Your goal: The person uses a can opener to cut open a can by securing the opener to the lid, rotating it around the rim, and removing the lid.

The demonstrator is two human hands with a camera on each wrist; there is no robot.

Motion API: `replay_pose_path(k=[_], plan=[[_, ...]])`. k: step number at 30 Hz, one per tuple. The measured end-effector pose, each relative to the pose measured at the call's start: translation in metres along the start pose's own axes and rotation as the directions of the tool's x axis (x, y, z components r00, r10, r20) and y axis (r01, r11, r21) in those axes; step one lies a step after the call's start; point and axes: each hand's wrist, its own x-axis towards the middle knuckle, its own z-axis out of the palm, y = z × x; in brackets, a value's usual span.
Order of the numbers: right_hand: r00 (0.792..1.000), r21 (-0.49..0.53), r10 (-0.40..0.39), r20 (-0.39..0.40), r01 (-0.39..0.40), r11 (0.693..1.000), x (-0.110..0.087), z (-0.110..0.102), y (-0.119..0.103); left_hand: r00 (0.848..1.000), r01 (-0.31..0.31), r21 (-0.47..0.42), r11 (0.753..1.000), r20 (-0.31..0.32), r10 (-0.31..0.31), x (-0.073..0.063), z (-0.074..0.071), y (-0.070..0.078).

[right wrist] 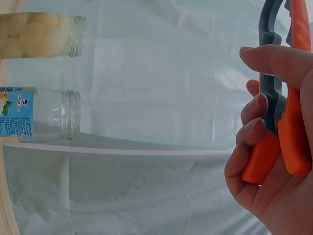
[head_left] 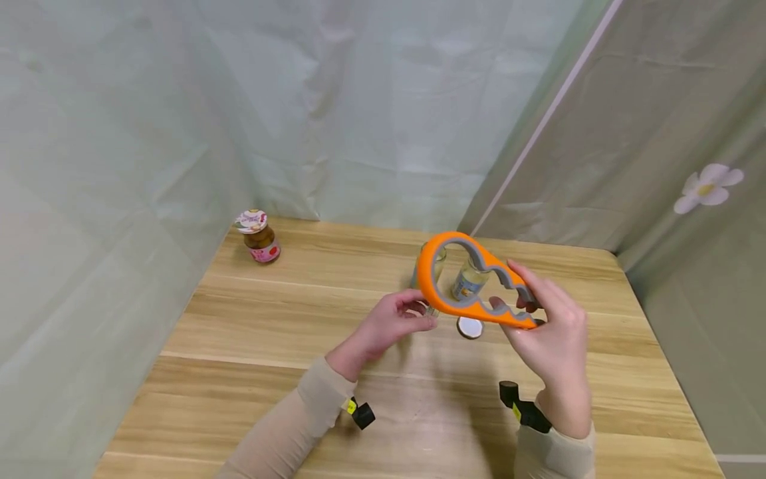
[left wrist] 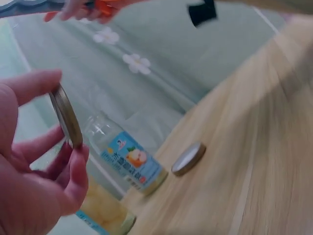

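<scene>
Lid is pinched by the left hand near the open jars; the right hand grips the opener above the table. A steady pinch, opener kept off the jars, should serve best.

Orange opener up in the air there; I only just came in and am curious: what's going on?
A person holds the orange opener raised in the right hand and pinches a lid in the left hand. Two jars stand uncovered on the wooden table: a jar of pale round pieces and a blue-labelled jar. A second lid lies near them. A third jar, lid on, stands apart at the far left.
</scene>
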Motion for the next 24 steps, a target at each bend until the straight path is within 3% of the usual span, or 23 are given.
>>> replay_pose_path(k=[2, 5, 7, 12, 20, 24], plan=[[1.000, 0.005, -0.004, -0.003, 0.004, 1.000, 0.000, -0.001, 0.001, 0.999, -0.031, 0.149, 0.988, -0.036, 0.037, 0.001, 0.001, -0.001], [1.000, 0.007, -0.010, -0.008, 0.010, 1.000, 0.000, -0.002, 0.002, 0.993, -0.074, 0.348, 0.935, -0.064, 0.103, 0.003, 0.003, -0.005], [1.000, 0.009, -0.012, -0.007, 0.012, 1.000, 0.000, -0.002, 0.003, 0.990, -0.081, 0.422, 0.903, -0.072, 0.123, 0.004, 0.004, -0.008], [1.000, 0.013, -0.013, -0.002, 0.013, 1.000, 0.000, -0.003, 0.003, 0.986, -0.079, 0.521, 0.850, -0.082, 0.142, 0.008, 0.009, -0.015], [1.000, 0.004, -0.003, 0.012, 0.003, 1.000, -0.001, -0.004, 0.003, 0.989, 0.009, 0.605, 0.796, -0.121, 0.080, 0.019, 0.015, -0.028], [1.000, 0.005, -0.002, 0.017, 0.002, 1.000, 0.000, -0.004, 0.003, 0.987, 0.034, 0.658, 0.753, -0.139, 0.077, 0.024, 0.015, -0.035]])
